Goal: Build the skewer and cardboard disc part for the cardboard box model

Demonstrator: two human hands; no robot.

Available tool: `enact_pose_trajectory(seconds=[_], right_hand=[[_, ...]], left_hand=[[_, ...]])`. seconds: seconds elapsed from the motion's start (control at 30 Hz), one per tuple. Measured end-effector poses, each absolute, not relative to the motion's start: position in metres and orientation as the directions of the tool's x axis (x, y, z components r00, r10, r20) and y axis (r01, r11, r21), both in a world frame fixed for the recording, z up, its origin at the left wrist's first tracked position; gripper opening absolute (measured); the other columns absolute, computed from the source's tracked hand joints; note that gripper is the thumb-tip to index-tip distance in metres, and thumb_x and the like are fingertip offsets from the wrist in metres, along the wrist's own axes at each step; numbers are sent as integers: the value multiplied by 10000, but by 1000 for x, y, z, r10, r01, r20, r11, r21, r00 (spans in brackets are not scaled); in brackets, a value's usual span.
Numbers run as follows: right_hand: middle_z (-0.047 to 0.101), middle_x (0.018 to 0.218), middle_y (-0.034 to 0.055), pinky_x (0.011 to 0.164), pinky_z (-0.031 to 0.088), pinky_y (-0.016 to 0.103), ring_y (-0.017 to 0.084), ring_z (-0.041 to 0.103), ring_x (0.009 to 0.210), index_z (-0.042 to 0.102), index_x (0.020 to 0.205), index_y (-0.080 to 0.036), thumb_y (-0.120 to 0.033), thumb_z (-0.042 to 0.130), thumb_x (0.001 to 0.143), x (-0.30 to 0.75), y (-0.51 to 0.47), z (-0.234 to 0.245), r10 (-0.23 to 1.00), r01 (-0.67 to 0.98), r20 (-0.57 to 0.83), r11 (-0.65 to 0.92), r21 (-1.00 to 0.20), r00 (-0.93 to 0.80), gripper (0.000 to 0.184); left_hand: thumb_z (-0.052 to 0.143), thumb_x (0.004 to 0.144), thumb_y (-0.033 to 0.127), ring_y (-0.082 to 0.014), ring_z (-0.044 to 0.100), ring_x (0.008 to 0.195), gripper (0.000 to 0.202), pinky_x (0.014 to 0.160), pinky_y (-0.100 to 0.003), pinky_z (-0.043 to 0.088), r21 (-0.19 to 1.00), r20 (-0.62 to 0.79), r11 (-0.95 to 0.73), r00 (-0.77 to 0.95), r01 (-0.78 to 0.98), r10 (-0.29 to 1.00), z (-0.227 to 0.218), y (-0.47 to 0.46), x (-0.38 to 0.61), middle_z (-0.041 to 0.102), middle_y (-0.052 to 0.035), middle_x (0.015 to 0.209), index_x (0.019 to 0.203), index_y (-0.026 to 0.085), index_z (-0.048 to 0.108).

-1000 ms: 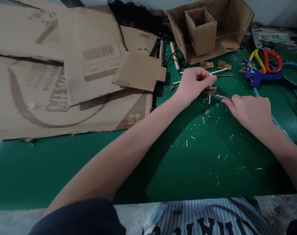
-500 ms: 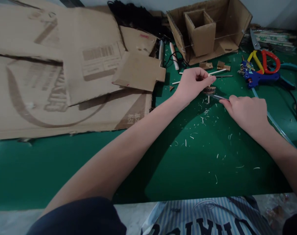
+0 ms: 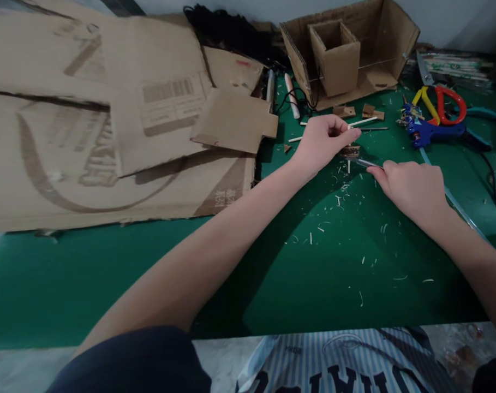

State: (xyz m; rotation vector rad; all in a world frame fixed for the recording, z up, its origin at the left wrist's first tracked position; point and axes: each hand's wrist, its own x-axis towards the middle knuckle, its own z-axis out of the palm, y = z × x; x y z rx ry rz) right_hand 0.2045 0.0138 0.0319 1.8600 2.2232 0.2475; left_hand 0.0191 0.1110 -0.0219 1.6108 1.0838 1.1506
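Observation:
A small stack of cardboard layers (image 3: pixel 350 152) sits under the fingertips of my left hand (image 3: pixel 322 141), which is closed in a pinch at its top. A short pale wooden stick (image 3: pixel 348 167) pokes out below the stack. My right hand (image 3: pixel 415 188) is wrapped round a knife, its handle hidden in the fist. The thin grey knife blade (image 3: pixel 367 162) points left, and its tip meets the lower side of the stack near the stick. Pale curled shavings (image 3: pixel 338 201) lie on the green table (image 3: pixel 305 284) below the hands.
Flattened cardboard sheets (image 3: pixel 166 120) cover the left side. An open cardboard box (image 3: pixel 378 60) stands at the back. On the right lie red-and-yellow-handled scissors (image 3: pixel 451 103) and a blue glue gun (image 3: pixel 436 131) with a clear glue stick (image 3: pixel 460 207). Thin sticks (image 3: pixel 364 121) lie behind my left hand.
The view has shifted slightly. Both hands keep nearly the same place, with the knife still against the cardboard stack.

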Motion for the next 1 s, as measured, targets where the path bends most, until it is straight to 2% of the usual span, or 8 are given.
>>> enact_pose_trajectory(seconds=[0.2, 0.47, 0.57, 0.73, 0.93, 1.0], right_hand=[[678, 684, 112, 578, 176, 301, 168, 530, 544, 761, 898, -141, -489, 302, 1102, 204, 1, 37, 960, 923, -196, 253, 290, -201, 611], [662, 671, 91, 603, 171, 316, 142, 444, 505, 748, 898, -142, -552, 246, 1098, 207, 13, 30, 980, 940, -3, 193, 283, -201, 678], [653, 658, 90, 593, 174, 314, 141, 437, 491, 748, 887, -138, -530, 241, 1103, 206, 11, 31, 978, 937, -65, 209, 279, -198, 676], [677, 682, 109, 581, 164, 301, 162, 513, 530, 746, 874, -137, -493, 295, 1104, 208, -4, 37, 960, 922, -192, 252, 294, -202, 619], [663, 657, 107, 599, 162, 304, 148, 479, 504, 743, 901, -134, -527, 253, 1104, 210, 6, 32, 979, 933, -48, 201, 298, -196, 661], [679, 684, 111, 593, 169, 308, 153, 487, 511, 750, 917, -137, -524, 263, 1101, 208, 11, 29, 980, 937, -43, 200, 287, -196, 649]], left_hand=[[791, 909, 156, -85, 471, 583, 305, 569, -255, 365, 956, 202, -235, 188, 175, 961, -20, 110, 18, 561, 22, 641, 689, 179, 581], [829, 890, 209, -97, 503, 596, 297, 587, -264, 389, 962, 202, -235, 217, 138, 955, -23, 113, 19, 585, 11, 664, 705, 184, 597], [810, 897, 199, -106, 505, 614, 294, 602, -270, 392, 961, 198, -233, 214, 152, 956, -20, 111, 19, 577, 9, 657, 698, 184, 595], [777, 910, 180, -100, 475, 594, 295, 592, -270, 379, 958, 196, -231, 197, 172, 961, -19, 110, 19, 552, 19, 632, 685, 188, 587], [806, 895, 186, -96, 467, 581, 316, 582, -269, 378, 955, 206, -243, 206, 172, 957, -21, 111, 21, 556, 22, 637, 682, 191, 573], [804, 895, 189, -97, 466, 581, 315, 580, -269, 376, 956, 207, -244, 209, 165, 956, -20, 110, 20, 556, 19, 633, 679, 192, 575]])
